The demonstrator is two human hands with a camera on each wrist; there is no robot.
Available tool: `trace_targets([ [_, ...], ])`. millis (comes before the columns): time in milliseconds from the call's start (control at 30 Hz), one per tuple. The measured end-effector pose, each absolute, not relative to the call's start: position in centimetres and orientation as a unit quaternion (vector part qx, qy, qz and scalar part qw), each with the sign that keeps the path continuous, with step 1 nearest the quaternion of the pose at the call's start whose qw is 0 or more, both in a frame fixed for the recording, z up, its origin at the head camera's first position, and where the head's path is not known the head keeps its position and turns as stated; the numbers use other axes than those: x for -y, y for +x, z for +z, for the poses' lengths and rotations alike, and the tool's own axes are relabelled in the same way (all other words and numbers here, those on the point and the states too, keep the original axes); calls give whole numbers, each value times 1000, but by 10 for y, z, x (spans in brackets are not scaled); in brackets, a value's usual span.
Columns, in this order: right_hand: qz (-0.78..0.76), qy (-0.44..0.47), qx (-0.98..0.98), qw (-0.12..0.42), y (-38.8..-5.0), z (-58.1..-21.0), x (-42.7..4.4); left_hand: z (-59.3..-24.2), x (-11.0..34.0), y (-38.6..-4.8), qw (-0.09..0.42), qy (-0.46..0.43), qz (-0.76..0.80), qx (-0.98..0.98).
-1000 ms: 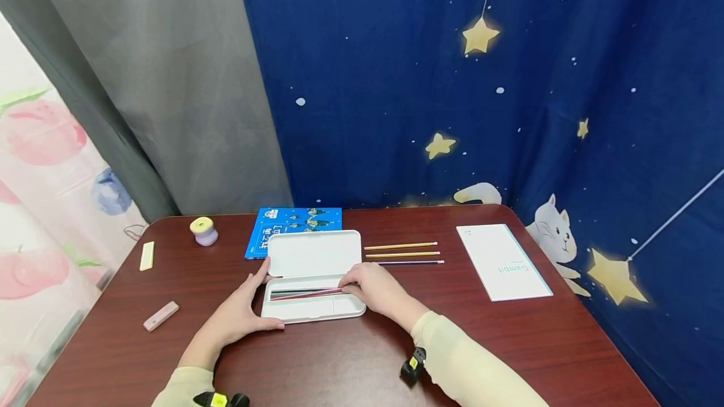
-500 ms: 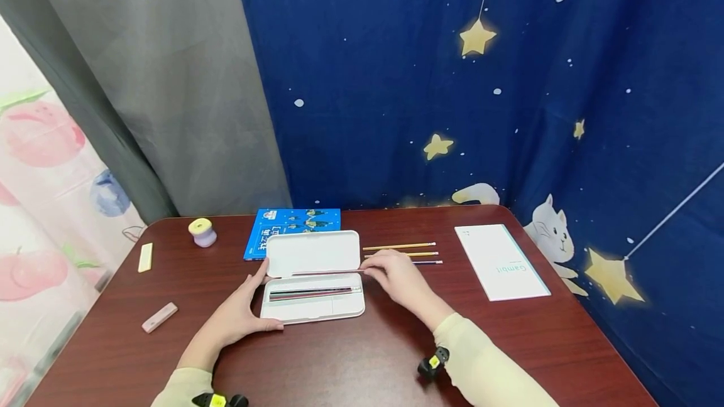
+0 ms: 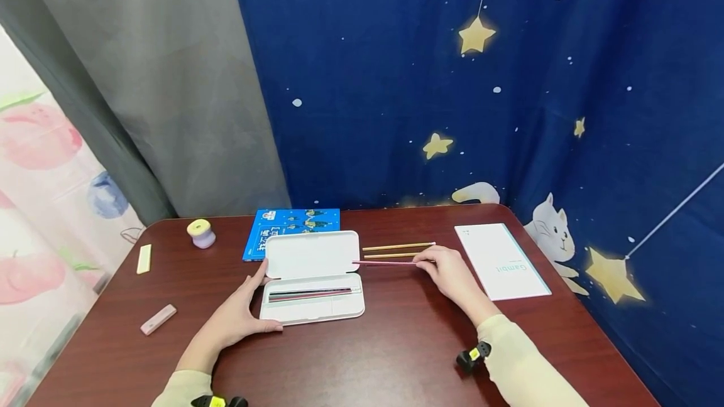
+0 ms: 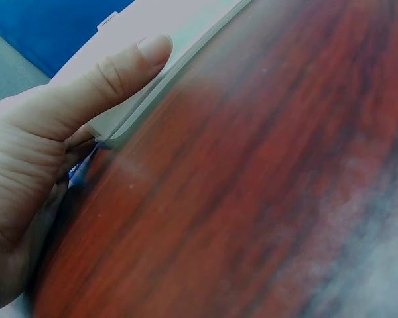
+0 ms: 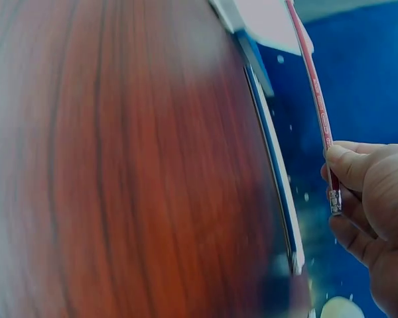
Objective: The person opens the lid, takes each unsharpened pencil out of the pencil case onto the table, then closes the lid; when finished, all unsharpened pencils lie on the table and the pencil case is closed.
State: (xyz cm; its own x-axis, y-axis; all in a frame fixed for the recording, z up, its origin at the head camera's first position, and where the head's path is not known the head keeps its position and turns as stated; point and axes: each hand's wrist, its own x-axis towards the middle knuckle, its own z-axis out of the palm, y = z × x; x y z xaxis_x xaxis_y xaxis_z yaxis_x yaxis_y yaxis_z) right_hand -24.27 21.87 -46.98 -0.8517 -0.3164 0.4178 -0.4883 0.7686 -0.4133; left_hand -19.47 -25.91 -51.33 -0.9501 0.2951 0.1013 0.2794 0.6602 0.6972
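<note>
1. Right hand (image 3: 449, 272) pinches the slim red wooden-looking pencil (image 3: 384, 263) near its metal-banded end, mostly right of the open white rectangular plastic-looking case (image 3: 312, 256) — keep the pencil level.
2. Left hand (image 3: 237, 316) clasps the case's left end — steady it.

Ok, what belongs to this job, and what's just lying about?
Likely involved:
open white pencil case, pencils inside
slim red pencil in right hand
two yellow pencils

Seemingly idle:
blue illustrated book
white Gambit booklet
pink oblong block
pale yellow strip
waisted yellow-lilac item
</note>
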Motion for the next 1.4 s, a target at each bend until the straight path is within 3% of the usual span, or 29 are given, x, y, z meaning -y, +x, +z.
trace_targets([
  [367, 264, 179, 939, 132, -245, -479, -251, -512, 258, -194, 3, 168, 386, -907],
  [1400, 233, 166, 951, 117, -244, -490, -243, -514, 259, -196, 6, 171, 390, -905],
])
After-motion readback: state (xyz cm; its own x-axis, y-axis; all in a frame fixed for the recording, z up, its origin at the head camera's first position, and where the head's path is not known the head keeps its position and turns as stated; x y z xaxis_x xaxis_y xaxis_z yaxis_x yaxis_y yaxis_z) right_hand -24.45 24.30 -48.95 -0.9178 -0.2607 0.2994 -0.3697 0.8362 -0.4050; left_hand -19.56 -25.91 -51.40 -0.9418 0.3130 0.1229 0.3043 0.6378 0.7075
